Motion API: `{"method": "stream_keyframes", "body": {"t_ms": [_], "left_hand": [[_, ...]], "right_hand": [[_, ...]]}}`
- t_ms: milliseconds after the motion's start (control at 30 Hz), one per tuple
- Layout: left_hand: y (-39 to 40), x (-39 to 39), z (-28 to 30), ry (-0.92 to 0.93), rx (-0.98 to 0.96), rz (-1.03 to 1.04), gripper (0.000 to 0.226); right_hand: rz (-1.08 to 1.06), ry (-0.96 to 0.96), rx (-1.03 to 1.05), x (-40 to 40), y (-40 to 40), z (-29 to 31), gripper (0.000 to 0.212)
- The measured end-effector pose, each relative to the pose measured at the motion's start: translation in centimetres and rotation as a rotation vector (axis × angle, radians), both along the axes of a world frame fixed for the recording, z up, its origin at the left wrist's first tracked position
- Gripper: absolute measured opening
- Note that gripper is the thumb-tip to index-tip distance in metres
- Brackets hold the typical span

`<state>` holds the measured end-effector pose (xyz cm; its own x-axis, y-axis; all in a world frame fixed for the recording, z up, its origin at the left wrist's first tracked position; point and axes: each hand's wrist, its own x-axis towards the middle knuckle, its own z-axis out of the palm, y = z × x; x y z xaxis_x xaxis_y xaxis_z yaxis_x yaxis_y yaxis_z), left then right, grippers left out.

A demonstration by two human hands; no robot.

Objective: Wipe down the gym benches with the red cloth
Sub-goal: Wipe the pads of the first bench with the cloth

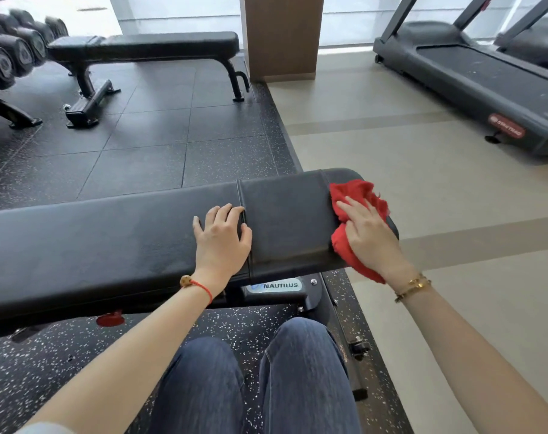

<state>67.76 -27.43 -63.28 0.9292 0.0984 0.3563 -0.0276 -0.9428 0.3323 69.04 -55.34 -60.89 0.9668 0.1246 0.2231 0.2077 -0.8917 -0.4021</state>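
Observation:
A black padded gym bench (109,239) runs across the view just in front of me, with a seam splitting the long pad from the short seat pad. My left hand (221,236) rests flat on the pad at that seam, fingers spread. At the bench's right end lies a crumpled red cloth (355,192), and my right hand (368,233) presses down on it with straight fingers. Part of the cloth hangs over the near right corner. A second black bench (147,45) stands farther back on the left.
A dumbbell rack (9,54) fills the far left. A wooden pillar (283,36) rises behind the second bench. A treadmill (485,79) stands at the right on the beige floor. My knees (250,380) are below the near bench on speckled rubber flooring.

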Motion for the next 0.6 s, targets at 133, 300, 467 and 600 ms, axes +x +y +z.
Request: {"method": "stream_keyframes", "body": {"t_ms": [133, 300, 467, 600], "left_hand": [[-0.1, -0.1, 0.1, -0.004, -0.01, -0.003, 0.037], [0.0, -0.3, 0.3, 0.011, -0.022, -0.014, 0.038], [-0.1, -0.5, 0.3, 0.028, -0.048, -0.007, 0.044], [-0.2, -0.7, 0.4, 0.058, -0.021, -0.011, 0.043]], "right_hand": [[-0.144, 0.05, 0.027, 3.8, -1.1, 0.2, 0.047], [-0.218, 0.106, 0.054, 5.7, -0.9, 0.9, 0.046], [-0.05, -0.036, 0.029, 0.2, -0.6, -0.9, 0.045], [-0.028, 0.025, 0.018, 2.4, 0.1, 0.2, 0.045]]}}
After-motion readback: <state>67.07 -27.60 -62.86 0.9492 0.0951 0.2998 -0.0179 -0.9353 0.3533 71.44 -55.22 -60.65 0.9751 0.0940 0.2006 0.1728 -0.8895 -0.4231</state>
